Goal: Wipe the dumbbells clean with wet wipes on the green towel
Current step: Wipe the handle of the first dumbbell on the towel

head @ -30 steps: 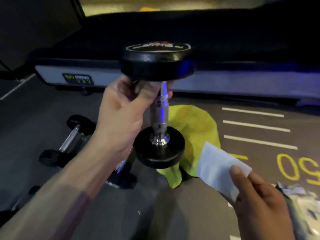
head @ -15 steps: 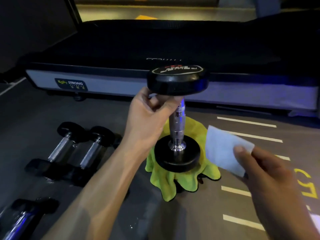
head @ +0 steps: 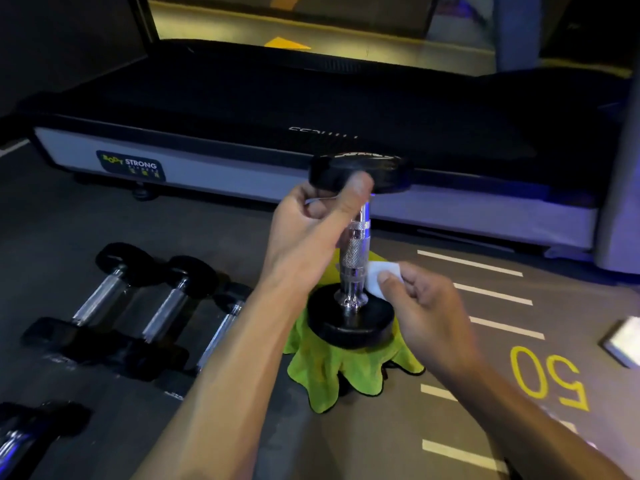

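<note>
A dumbbell (head: 355, 258) with black round heads and a chrome knurled handle stands upright on the green towel (head: 332, 379), which is draped over something hidden beneath it. My left hand (head: 311, 230) grips the top of the handle just under the upper head. My right hand (head: 422, 306) holds a white wet wipe (head: 381, 278) and presses it against the lower right side of the handle, just above the bottom head.
Three more dumbbells (head: 114, 299) lie side by side on the dark floor to the left, and another (head: 24, 434) lies at the bottom left. A black treadmill (head: 277, 109) spans the back. White lines and a yellow "50" (head: 547, 382) mark the floor at right. A pale flat pack (head: 623, 341) sits at the right edge.
My right hand has moved left and brought the wipe against the lower handle. The dumbbell has settled lower, standing on the towel, still held by my left hand.
</note>
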### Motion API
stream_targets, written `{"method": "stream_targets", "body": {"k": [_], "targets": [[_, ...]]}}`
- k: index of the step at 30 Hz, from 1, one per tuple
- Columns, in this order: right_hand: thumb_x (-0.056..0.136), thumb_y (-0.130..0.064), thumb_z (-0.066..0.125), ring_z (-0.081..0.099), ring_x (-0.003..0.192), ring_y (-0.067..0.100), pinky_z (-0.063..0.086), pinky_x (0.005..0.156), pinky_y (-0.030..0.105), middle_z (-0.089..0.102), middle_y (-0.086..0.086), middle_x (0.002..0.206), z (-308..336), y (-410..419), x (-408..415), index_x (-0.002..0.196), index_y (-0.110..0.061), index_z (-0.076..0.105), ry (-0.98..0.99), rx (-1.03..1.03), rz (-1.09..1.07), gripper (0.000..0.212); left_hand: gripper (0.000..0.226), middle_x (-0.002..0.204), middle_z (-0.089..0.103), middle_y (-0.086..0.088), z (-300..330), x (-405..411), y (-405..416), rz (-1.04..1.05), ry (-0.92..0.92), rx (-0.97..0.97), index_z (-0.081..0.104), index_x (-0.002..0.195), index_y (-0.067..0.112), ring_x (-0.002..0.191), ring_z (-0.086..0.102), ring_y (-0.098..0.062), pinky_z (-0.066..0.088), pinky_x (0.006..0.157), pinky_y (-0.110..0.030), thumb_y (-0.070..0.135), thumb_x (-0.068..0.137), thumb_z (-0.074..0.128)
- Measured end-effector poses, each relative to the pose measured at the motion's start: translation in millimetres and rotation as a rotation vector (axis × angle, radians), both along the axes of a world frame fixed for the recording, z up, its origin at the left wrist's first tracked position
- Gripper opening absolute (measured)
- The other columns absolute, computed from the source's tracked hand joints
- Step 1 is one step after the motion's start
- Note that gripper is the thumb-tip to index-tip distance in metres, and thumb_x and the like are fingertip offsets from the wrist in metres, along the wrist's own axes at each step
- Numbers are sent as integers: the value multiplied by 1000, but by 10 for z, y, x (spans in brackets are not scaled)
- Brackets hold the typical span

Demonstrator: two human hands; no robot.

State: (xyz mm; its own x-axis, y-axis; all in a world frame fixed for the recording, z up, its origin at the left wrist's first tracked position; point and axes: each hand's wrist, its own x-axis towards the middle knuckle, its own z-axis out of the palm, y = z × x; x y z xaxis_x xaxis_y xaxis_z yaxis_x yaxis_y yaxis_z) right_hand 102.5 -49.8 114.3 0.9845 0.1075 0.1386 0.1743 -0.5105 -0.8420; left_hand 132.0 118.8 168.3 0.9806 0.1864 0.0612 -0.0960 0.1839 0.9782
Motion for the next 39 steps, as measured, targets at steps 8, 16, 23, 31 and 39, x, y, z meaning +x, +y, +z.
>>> {"method": "stream_targets", "body": {"k": [8,16,23,31,39], "targets": [[100,-36,49,61,76,22,48,69,36,69,6,80,-29,94,-227,101,-17,73,17,66,-43,30,103,95,70,40,89,-56,95,-50,-26,198,19,159,55,103,77,-16,52,101,-29,78,74,73],[107,-28,48,43,57,5,32,52,18,49,-9,61,35,117,-368,86,-49,63,-54,-43,18,33,29,148,49,10,47,21,63,57,-334,417,62,124,44,142,50,-14,50,109,-55,55,99,54],[96,-21,45,61,119,3,35,104,3,76,-1,121,16,273,-643,122,-15,72,-316,-349,-37,38,26,125,60,7,62,-41,92,65,-396,446,67,119,31,117,64,-13,55,100,-49,47,99,64],[86,-22,41,72,115,21,44,107,34,76,8,120,-78,520,-789,114,-9,76,-385,-596,-62,47,25,122,61,9,113,-94,32,48,-444,462,69,117,27,116,64,-10,54,100,-37,42,97,68],[87,-16,43,67,125,20,40,115,33,74,4,127,-167,751,-603,120,-10,75,-357,-590,124,47,25,131,60,0,91,-105,127,-48,-481,418,66,119,29,125,62,-22,54,101,-34,40,97,68]]}}
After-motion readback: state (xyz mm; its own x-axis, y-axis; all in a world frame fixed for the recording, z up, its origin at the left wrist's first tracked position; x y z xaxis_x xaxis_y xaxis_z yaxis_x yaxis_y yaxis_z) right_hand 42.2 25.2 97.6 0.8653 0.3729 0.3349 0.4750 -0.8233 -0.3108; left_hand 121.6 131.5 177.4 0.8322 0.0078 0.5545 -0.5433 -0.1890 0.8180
